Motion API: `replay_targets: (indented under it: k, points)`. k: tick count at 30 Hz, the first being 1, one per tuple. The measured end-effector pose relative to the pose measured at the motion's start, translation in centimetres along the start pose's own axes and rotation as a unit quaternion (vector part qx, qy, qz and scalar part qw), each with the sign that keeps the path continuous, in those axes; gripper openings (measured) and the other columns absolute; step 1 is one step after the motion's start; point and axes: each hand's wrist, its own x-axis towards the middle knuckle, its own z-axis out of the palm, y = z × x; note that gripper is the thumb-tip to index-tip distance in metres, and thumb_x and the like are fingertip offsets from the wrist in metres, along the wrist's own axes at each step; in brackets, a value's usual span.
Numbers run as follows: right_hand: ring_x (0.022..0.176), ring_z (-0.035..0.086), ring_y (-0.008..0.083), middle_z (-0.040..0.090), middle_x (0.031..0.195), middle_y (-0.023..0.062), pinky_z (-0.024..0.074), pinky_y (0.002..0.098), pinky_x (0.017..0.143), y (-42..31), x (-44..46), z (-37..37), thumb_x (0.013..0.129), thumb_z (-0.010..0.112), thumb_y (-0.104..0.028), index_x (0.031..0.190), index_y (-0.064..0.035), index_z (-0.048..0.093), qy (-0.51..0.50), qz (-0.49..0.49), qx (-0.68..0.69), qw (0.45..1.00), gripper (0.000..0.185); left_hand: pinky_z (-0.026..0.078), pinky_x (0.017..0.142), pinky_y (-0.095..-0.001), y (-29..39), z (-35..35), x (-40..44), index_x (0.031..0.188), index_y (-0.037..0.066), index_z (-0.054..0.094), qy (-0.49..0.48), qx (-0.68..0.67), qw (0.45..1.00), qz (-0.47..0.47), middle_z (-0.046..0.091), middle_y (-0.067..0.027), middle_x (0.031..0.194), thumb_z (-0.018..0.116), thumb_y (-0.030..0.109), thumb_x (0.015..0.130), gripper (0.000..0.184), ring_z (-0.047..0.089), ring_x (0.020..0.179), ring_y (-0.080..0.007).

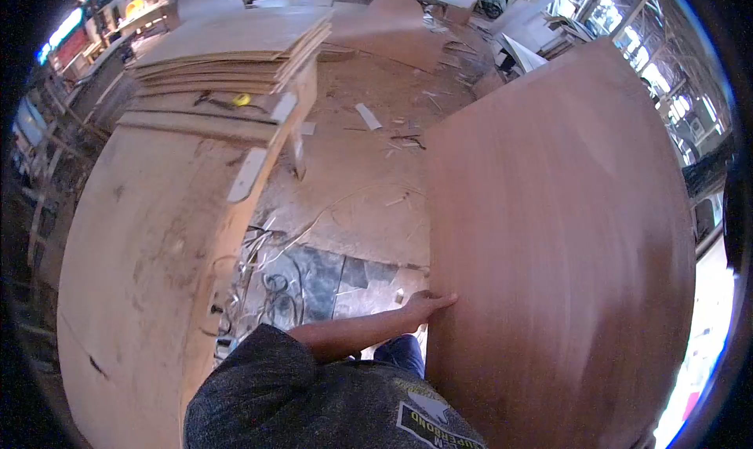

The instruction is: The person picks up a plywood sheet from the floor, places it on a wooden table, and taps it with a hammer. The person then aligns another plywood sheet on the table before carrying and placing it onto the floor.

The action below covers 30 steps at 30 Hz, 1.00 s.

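Note:
A large reddish-brown plywood sheet (pixel 557 221) stands upright on my right side, filling much of the view. My left hand (pixel 426 304) reaches across my body and grips the sheet's near left edge. Its thumb lies on the broad face while the other fingers go behind the edge, mostly hidden. My right hand is out of sight; the sheet covers that side.
A long wooden workbench (pixel 149 237) runs along the left, bearing a stack of thin boards (pixel 212 69) and a yellow tape measure (pixel 241 100). Tangled cables (pixel 278 288) lie on the floor beside it. Scraps, including a white strip (pixel 368 116), litter the floor ahead.

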Motion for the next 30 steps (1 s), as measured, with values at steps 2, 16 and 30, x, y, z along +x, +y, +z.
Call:
replay_targets:
  k: [2,16,30]
  points:
    - [0.069,0.061,0.0294,0.070,0.076,0.0188,0.0479,0.0452,0.066,-2.6,0.9,2.7,0.089,0.063,-0.051,0.083,0.0065,0.070,0.018,0.025,0.042,0.999,0.059,0.044,0.099,-0.0463,2.1,0.3,5.8,0.137,-0.007,0.041,0.045,0.029,0.998,0.017,0.054,-0.0176,0.133,0.079,0.046,0.078,0.088,0.053,0.123,-0.0292]
    - [0.084,0.060,0.0288,0.069,0.092,0.0214,0.0482,0.0408,0.079,-38.2,26.7,25.6,0.088,0.066,-0.047,0.099,0.0063,0.070,-0.064,0.042,0.185,0.980,0.054,0.047,0.096,-0.0431,28.6,-5.7,34.8,0.128,-0.002,0.051,0.085,-0.103,0.987,0.089,0.063,-0.0127,0.119,0.077,0.035,0.083,0.063,0.060,0.111,-0.0252]
    - [0.084,0.061,0.0272,0.071,0.089,0.0190,0.0483,0.0390,0.076,-81.0,39.9,43.8,0.083,0.073,-0.044,0.099,0.0038,0.072,-0.025,-0.044,0.244,0.969,0.051,0.045,0.100,-0.0438,66.8,-22.1,57.0,0.133,-0.001,0.048,0.065,-0.071,0.975,0.202,0.060,-0.0101,0.125,0.074,0.034,0.086,0.064,0.058,0.115,-0.0249]
